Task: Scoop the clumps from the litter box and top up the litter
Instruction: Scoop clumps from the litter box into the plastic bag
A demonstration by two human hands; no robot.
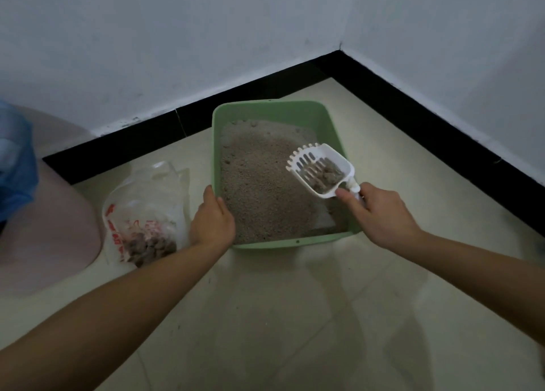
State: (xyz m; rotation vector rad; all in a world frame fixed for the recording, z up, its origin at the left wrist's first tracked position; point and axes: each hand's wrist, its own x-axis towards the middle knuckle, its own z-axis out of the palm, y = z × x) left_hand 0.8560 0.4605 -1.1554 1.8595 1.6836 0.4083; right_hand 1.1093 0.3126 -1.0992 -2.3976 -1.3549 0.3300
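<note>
A green litter box [274,110] sits on the tiled floor near the room's corner, filled with grey-brown litter [259,184]. My left hand [213,219] grips its near-left rim. My right hand [380,213] holds the handle of a white slotted scoop [315,163] above the right side of the box. Several dark clumps [328,174] lie in the scoop's bowl. A clear plastic bag [147,202] with red print lies on the floor left of the box, and several clumps [150,247] sit at its bottom.
A pinkish round container [56,228] with a blue bag liner [14,160] stands at the far left. Black skirting [413,110] runs along both white walls behind the box. Pale floor tiles [295,317] stretch toward me.
</note>
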